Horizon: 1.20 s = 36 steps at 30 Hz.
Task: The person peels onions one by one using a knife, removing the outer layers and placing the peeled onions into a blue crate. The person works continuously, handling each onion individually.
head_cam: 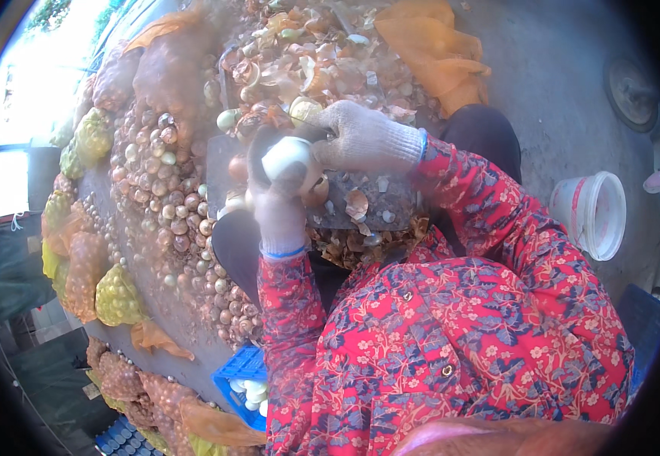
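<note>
My left hand (282, 219), in a pale knitted glove with dark-stained fingers, is wrapped around a peeled white onion (287, 159). My right hand (358, 137), gloved the same way, is curled with its fingertips at the onion's right side. Whether it holds a small tool is hidden. Under both hands is a grey board (341, 194) with scraps of onion skin (357, 205) on it. An unpeeled onion (238, 167) lies beside the left fingers. Behind the right hand, a partly peeled yellowish onion (305, 109) rests at the edge of a heap of skins.
Onion peelings (318, 57) are heaped ahead, beside an orange mesh sack (432, 51). Loose onions (176, 211) cover the floor at left, backed by filled mesh sacks (119, 296). A blue crate (244, 370) holds peeled onions. At right are a white bucket (589, 216) and a wheel (631, 94).
</note>
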Tool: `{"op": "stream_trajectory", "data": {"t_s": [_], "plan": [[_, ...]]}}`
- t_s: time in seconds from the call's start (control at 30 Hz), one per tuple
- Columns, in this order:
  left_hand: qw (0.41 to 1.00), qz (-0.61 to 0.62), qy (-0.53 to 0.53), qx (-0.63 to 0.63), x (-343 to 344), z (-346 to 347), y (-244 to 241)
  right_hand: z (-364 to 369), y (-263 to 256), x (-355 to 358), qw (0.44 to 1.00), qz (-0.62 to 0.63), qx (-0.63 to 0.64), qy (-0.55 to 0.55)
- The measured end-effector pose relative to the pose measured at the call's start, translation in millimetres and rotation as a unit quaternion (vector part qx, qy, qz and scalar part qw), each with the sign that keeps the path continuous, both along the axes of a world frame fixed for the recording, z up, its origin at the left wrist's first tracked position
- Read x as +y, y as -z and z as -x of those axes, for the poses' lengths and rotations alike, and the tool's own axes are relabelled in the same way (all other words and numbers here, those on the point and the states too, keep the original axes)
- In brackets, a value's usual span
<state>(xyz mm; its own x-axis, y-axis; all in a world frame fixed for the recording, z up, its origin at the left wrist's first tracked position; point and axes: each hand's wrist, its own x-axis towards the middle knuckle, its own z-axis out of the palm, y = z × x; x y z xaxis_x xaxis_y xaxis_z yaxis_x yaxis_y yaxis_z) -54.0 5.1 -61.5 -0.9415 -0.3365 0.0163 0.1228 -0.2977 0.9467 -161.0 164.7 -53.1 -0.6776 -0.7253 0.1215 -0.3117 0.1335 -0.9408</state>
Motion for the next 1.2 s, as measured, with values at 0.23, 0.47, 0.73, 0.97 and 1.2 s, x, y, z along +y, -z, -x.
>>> {"op": "stream_trajectory", "data": {"t_s": [0.23, 0.47, 0.73, 0.97, 1.2], "plan": [[0.993, -0.097, 0.052, 0.042, 6, -2, -11, -5, -6, -5, 0.981, 0.096, -0.161, 0.048], [0.999, -0.030, 0.035, -0.024, -7, -10, 8, -8, -6, -7, 0.966, 0.143, -0.213, 0.004], [0.971, -0.195, 0.132, 0.038, 5, -17, 9, -5, -15, 5, 0.953, 0.178, -0.223, -0.098], [0.984, -0.153, 0.062, 0.061, -42, -49, 7, 65, 8, 47, 0.974, 0.122, -0.044, 0.185], [0.985, -0.040, -0.166, -0.017, -106, -188, -10, 62, 28, 23, 0.987, -0.009, -0.076, 0.141]]}}
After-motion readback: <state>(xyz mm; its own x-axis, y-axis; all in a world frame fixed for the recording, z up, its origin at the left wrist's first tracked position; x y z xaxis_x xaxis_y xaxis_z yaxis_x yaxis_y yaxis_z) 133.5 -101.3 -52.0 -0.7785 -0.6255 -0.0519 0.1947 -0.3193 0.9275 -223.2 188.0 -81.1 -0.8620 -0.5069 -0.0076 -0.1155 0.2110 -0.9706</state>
